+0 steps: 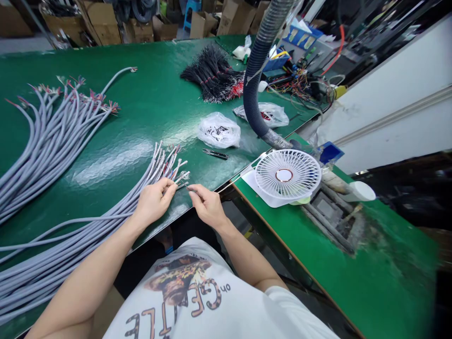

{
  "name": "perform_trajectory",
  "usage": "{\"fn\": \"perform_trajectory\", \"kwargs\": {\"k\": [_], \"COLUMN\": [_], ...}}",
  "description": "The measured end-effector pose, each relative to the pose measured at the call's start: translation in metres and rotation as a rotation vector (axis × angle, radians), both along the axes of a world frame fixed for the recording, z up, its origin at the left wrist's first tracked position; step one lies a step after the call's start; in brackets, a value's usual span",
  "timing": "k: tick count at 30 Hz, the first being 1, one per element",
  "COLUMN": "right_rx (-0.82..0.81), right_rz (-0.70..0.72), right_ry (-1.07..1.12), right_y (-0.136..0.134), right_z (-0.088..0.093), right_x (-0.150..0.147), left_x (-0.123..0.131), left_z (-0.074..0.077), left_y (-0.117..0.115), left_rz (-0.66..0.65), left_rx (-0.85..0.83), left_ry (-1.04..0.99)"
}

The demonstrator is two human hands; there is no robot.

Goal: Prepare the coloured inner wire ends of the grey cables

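Note:
A long bundle of grey cables (116, 230) lies along the near side of the green table, its stripped ends (171, 162) showing white and coloured wires. My left hand (155, 200) is closed at these ends, thumb and fingers pinching one cable's wires. Just to its right, my right hand (206, 205) pinches the thin tip of a wire (186, 185) between thumb and forefinger. The fingertips of both hands are close together, a short wire length apart. Beyond them lie small thread snips (215, 154) with dark handles.
A second grey cable bundle (52, 132) lies at left. Farther back are black wire bundles (215, 73) and a plastic bag of small parts (219, 130). A ribbed hose (256, 89) hangs at right, above a white fan (287, 175). A soldering-like metal tray (328, 212) sits beside it.

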State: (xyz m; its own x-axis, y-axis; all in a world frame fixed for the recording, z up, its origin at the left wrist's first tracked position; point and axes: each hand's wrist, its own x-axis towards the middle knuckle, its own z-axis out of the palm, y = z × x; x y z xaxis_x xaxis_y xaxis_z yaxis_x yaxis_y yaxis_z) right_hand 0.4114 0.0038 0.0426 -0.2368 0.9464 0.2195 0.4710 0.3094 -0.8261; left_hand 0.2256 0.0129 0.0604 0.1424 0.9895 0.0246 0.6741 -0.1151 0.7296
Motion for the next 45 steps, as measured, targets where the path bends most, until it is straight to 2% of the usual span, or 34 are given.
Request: {"fn": "perform_trajectory", "kwargs": {"k": [19,30,37,42,45], "right_rx": [-0.021,-0.064,-0.033,-0.023,-0.016], "right_rz": [-0.003,-0.004,-0.003,-0.048,-0.001], "right_ry": [0.058,0.165,0.175,0.133,0.12], "right_y": [0.001,0.005,-0.002,0.011,0.009], "right_z": [0.003,0.002,0.012,0.009,0.009], "right_x": [-0.002,-0.013,-0.016,-0.017,-0.018], "left_x": [0.002,0.005,0.006,0.007,0.007], "left_z": [0.005,-0.001,0.001,0.002,0.002], "left_y": [-0.002,-0.005,-0.006,-0.008,-0.006], "left_rz": [0.03,-0.019,-0.033,-0.037,-0.012], "left_rx": [0.054,0.187,0.171,0.161,0.147], "left_ry": [0.093,0.299,0.321,0.348,0.39]}}
